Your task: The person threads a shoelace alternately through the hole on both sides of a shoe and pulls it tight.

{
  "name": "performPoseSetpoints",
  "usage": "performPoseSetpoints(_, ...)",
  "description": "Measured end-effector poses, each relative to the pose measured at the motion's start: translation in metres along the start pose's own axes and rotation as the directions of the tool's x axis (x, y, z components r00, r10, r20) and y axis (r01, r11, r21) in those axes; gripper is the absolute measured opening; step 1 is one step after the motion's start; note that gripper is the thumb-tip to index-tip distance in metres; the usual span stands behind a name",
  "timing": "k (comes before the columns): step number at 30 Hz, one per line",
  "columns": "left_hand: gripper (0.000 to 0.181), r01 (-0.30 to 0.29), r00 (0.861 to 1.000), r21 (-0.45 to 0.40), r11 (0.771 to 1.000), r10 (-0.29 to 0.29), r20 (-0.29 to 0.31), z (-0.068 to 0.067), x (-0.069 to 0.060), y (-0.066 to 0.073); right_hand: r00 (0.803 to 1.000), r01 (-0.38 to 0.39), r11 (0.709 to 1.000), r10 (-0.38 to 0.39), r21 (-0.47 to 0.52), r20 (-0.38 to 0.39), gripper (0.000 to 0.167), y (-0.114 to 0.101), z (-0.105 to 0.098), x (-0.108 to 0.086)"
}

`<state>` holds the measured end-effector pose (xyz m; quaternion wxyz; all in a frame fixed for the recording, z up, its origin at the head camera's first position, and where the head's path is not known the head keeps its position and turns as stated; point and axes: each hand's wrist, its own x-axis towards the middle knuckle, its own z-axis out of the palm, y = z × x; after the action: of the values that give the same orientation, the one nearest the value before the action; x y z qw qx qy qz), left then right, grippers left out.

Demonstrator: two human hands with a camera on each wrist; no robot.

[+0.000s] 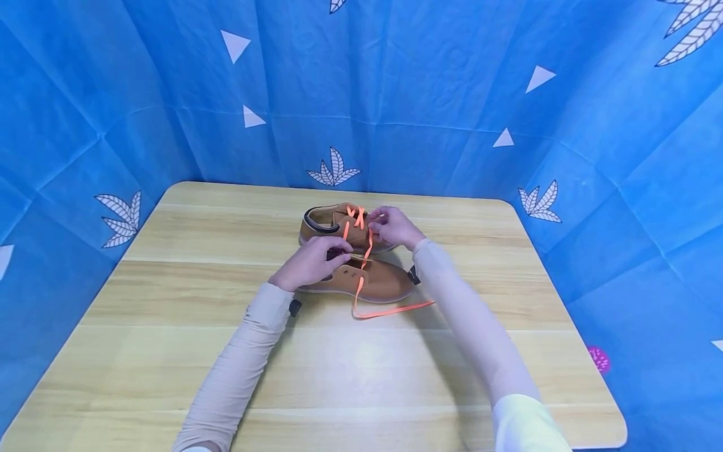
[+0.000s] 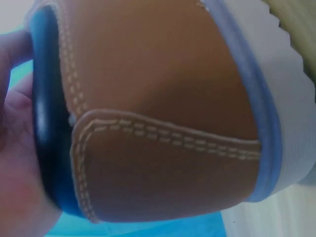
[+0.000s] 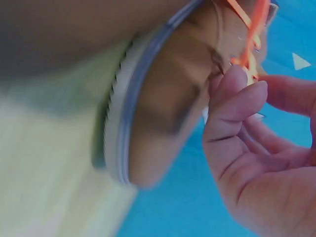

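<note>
Two brown shoes lie side by side on the table. In the head view, my left hand (image 1: pixel 316 260) is at the opening of the near shoe (image 1: pixel 386 280), thumb and fingers pinching its tongue (image 1: pixel 361 258). That shoe's heel fills the left wrist view, with the dark collar lining (image 2: pixel 47 113) in front of my palm. My right hand (image 1: pixel 393 227), over the far shoe (image 1: pixel 319 234), pinches an orange shoelace (image 1: pixel 368 246) running down to the near shoe. The right wrist view shows thumb and fingertips together by the orange laces (image 3: pixel 252 42). The pinched bit is hidden.
Another length of orange lace (image 1: pixel 390 312) trails from the near shoe across the wooden table (image 1: pixel 339 383) toward the right forearm. The far shoe has crossed orange laces (image 1: pixel 358 215). A blue patterned curtain (image 1: pixel 384 75) surrounds the table's back and sides.
</note>
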<state>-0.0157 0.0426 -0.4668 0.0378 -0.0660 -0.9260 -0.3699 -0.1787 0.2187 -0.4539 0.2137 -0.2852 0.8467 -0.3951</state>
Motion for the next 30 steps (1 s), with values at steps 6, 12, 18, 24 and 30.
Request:
performPoseSetpoints(6, 0.018, -0.022, 0.992, -0.004, 1.0, 0.021, -0.127, -0.01, -0.012, 0.019, 0.92, 0.39, 0.89, -0.366, -0.238, 0.139, 0.04, -0.005, -0.01, -0.016)
performPoseSetpoints(12, 0.021, 0.053, 0.99, 0.071, 0.996, -0.043, -0.135, 0.0, -0.041, 0.051, 0.813, 0.563, 0.775, -0.456, -0.287, 0.363, 0.03, -0.007, -0.01, -0.026)
performPoseSetpoints(18, 0.037, 0.12, 0.992, 0.052, 0.991, -0.118, -0.037, 0.049, -0.055, 0.048, 0.807, 0.57, 0.743, -0.425, -0.351, 0.41, 0.025, -0.002, -0.01, -0.023)
performPoseSetpoints(24, 0.034, 0.121, 0.989, -0.159, 0.98, -0.132, -0.062, 0.075, -0.052, 0.035, 0.779, 0.612, 0.693, -0.446, -0.381, 0.441, 0.018, 0.003, -0.01, -0.021)
performPoseSetpoints(30, 0.032, 0.148, 0.987, -0.257, 0.955, -0.159, -0.02, 0.077, -0.049, 0.028, 0.741, 0.653, 0.674, -0.477, -0.345, 0.472, 0.011, 0.007, -0.011, -0.015)
